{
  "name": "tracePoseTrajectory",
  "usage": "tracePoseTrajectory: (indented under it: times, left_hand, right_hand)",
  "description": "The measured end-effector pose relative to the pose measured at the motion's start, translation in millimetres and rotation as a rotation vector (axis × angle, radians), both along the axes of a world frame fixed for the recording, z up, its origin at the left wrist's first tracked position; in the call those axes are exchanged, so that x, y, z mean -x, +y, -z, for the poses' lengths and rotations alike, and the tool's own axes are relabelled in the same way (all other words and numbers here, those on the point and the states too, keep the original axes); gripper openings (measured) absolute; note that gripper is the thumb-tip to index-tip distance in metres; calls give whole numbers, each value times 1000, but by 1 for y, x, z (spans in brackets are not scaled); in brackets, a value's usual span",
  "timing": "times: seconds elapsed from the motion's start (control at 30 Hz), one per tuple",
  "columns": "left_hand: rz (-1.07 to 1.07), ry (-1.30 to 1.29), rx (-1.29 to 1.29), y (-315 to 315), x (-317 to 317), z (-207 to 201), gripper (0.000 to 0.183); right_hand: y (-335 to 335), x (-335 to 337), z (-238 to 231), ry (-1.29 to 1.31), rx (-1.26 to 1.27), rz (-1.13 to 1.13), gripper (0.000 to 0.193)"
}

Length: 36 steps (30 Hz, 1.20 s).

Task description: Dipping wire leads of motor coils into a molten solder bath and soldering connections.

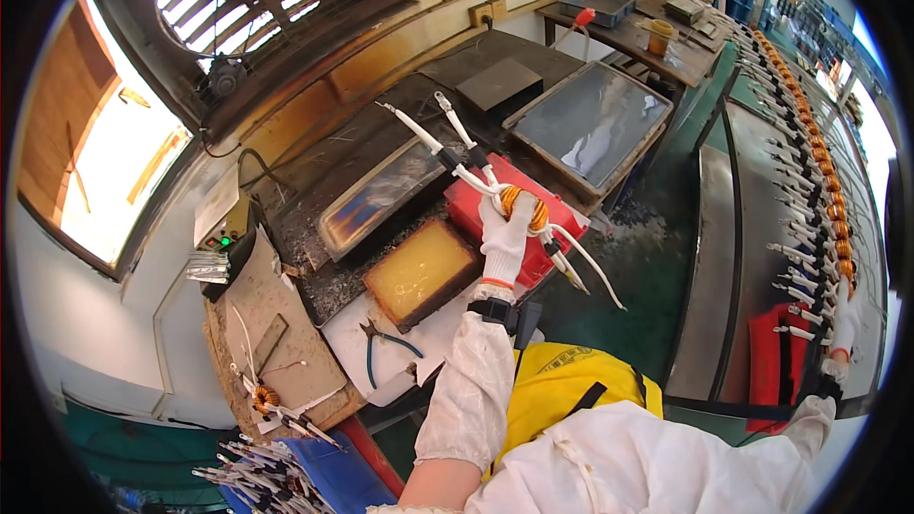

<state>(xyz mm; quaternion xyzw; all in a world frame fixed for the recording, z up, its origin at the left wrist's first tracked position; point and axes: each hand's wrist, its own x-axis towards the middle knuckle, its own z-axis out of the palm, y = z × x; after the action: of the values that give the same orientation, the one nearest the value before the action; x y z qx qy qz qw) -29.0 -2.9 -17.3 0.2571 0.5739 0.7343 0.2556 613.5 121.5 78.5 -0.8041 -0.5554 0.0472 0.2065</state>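
Observation:
My left hand, in a white knitted glove, is closed around a ring-shaped coil wound with orange-copper wire. Long white-sleeved leads with black bands and metal tips stick out from the coil on both sides. It is held over a red box-like object. Far to the right, my gloved right hand reaches to the near end of a long row of similar coils, touching or close to the nearest one. Its fingers are too small and hidden to make out.
A rusty tray of yellowish material sits by my left hand, near cutting pliers. Behind are a long metal trough and a wide grey-surfaced pan. A blue bin of leads stands lower left; a red pad lies right.

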Motion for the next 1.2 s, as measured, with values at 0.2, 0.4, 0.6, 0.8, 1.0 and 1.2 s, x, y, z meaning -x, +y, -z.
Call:
tracePoseTrajectory:
  times: [0.2,0.4,0.6,0.8,1.0,1.2]
  left_hand:
    - [117,-79,-42,24,-20,-2,51]
    - [78,-74,-57,16,-19,-9,50]
    - [-18,129,98,18,-18,1,47]
    - [-10,357,124,15,-23,-3,41]
    - [34,240,14,21,-30,6,48]
    - [36,270,107,12,-29,-8,46]
  right_hand:
    - [-22,198,-32,-41,-379,-670,47]
    - [-37,397,7,430,-229,-1344,48]
    - [-60,497,21,329,-117,-1489,65]
    - [-42,501,47,599,-18,-1286,53]
    - [-14,468,65,1106,181,-1012,35]
    - [17,409,53,1697,553,-921,41]
